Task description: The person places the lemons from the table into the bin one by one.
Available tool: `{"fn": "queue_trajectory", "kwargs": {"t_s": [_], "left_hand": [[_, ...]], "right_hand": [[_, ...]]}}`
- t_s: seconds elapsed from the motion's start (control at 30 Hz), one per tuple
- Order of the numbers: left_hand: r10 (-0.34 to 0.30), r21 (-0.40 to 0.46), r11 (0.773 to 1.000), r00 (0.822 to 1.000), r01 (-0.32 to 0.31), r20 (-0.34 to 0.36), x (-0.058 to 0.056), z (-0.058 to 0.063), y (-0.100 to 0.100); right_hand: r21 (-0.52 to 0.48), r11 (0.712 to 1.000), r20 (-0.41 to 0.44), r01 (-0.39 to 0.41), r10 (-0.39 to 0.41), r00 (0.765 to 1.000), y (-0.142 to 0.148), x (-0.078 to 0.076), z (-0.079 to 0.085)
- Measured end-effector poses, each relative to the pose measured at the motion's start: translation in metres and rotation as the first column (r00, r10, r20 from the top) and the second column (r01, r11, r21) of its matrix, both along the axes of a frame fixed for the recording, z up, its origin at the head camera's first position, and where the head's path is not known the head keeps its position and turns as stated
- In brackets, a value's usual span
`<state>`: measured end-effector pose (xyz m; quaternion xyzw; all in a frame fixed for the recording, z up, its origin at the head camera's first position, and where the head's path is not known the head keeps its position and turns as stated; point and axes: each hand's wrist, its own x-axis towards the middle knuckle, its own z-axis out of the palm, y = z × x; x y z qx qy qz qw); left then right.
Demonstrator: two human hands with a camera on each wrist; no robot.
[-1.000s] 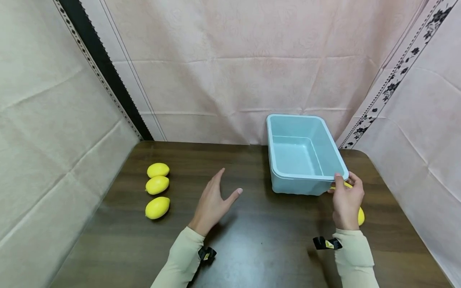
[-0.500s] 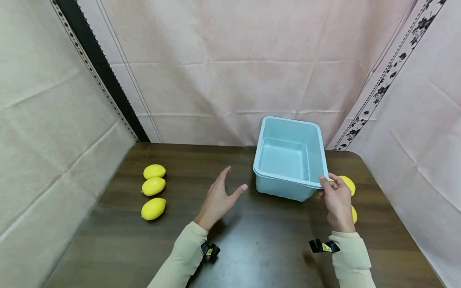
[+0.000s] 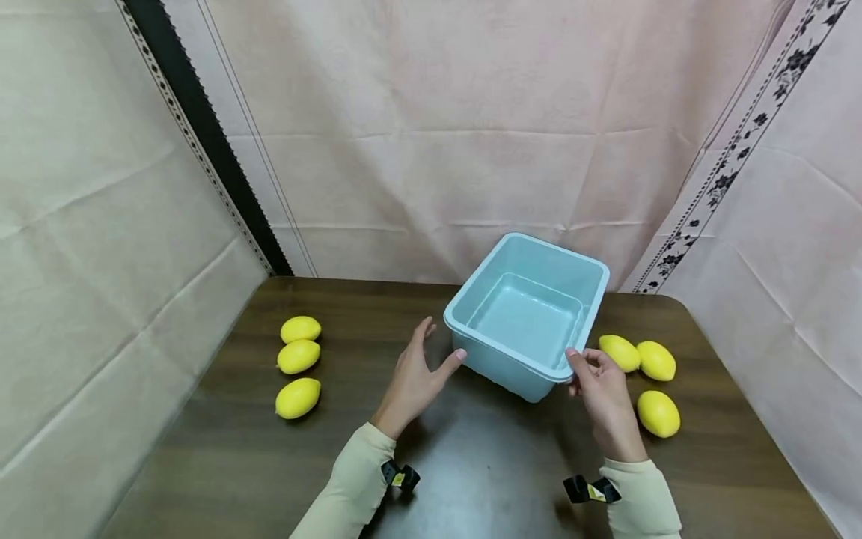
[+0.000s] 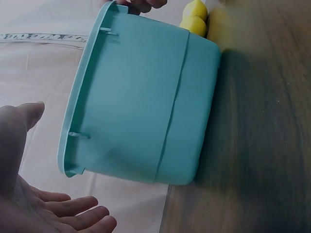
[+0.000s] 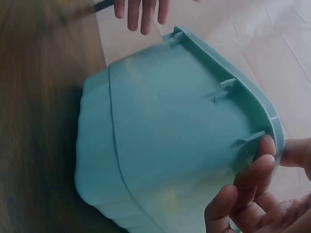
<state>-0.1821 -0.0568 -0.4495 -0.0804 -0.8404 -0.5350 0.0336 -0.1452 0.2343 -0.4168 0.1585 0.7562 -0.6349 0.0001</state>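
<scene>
A light blue plastic bin (image 3: 498,359), with nothing inside, is turned at an angle over the back middle of the table. My right hand (image 3: 606,400) pinches its near right corner, thumb on top of the rim and fingers curled beneath, as the right wrist view shows. My left hand (image 3: 414,382) is held just left of the bin's near left corner, thumb and fingers spread and touching nothing. In the left wrist view a gap separates the left fingers (image 4: 82,213) from the bin's wall (image 4: 141,97).
Three lemons (image 3: 298,357) lie in a column at the table's left. Three more lemons (image 3: 658,413) lie to the right, beyond the right hand. A dark wooden table (image 3: 222,449) carries everything, with pale cloth (image 3: 431,150) hanging behind and at both sides.
The bin has moved left and toward me, turning as my right hand pulled its corner. Lemons it hid on the right now show. My left hand has shifted slightly right.
</scene>
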Motion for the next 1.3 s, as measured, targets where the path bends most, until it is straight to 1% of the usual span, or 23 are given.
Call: {"fn": "queue_trajectory", "kwargs": {"t_s": [0.1, 0.23, 0.33, 0.43, 0.57, 0.77, 0.93, 1.03, 1.1, 1.23, 1.3], "left_hand": [[0.012, 0.016, 1.0, 1.0, -0.012, 0.01, -0.002, 0.001, 0.001], [0.034, 0.026, 0.999, 0.999, -0.035, 0.025, -0.004, 0.001, 0.004], [0.045, 0.051, 0.998, 0.999, -0.046, 0.012, -0.004, 0.0, 0.007], [0.07, 0.089, 0.994, 0.998, -0.07, 0.007, -0.004, -0.001, 0.01], [0.115, 0.148, 0.982, 0.993, -0.116, 0.012, -0.002, -0.003, 0.015], [0.141, 0.23, 0.964, 0.99, -0.136, -0.007, 0.0, -0.005, 0.023], [0.156, 0.322, 0.937, 0.987, -0.133, -0.048, 0.002, -0.001, 0.032], [0.164, 0.366, 0.921, 0.984, -0.131, -0.063, 0.004, 0.003, 0.037], [0.181, 0.38, 0.912, 0.983, -0.151, -0.044, 0.006, 0.005, 0.04], [0.219, 0.444, 0.876, 0.976, -0.189, -0.018, 0.01, 0.009, 0.045], [0.239, 0.473, 0.857, 0.971, -0.205, -0.012, 0.011, 0.01, 0.046]], "right_hand": [[-0.011, 1.0, -0.003, -0.011, 0.011, 1.0, -0.005, 0.001, -0.001], [-0.011, 1.0, 0.013, -0.021, 0.021, 1.0, -0.012, 0.004, 0.0], [-0.021, 1.0, 0.014, -0.023, 0.023, 1.0, -0.018, 0.007, -0.001], [-0.046, 0.999, -0.008, -0.025, 0.024, 1.0, -0.027, 0.009, -0.003], [-0.1, 0.995, -0.053, -0.031, 0.025, 0.998, -0.042, 0.01, -0.006], [-0.181, 0.983, -0.097, -0.029, 0.011, 0.995, -0.068, 0.013, -0.011], [-0.239, 0.971, -0.123, -0.013, -0.017, 0.992, -0.086, 0.018, -0.014], [-0.257, 0.966, -0.153, -0.028, -0.011, 0.988, -0.096, 0.02, -0.015], [-0.264, 0.964, -0.17, -0.037, -0.009, 0.985, -0.102, 0.022, -0.016], [-0.276, 0.96, -0.182, -0.054, 0.003, 0.983, -0.113, 0.025, -0.017], [-0.273, 0.959, -0.185, -0.072, 0.021, 0.983, -0.118, 0.027, -0.018]]}}
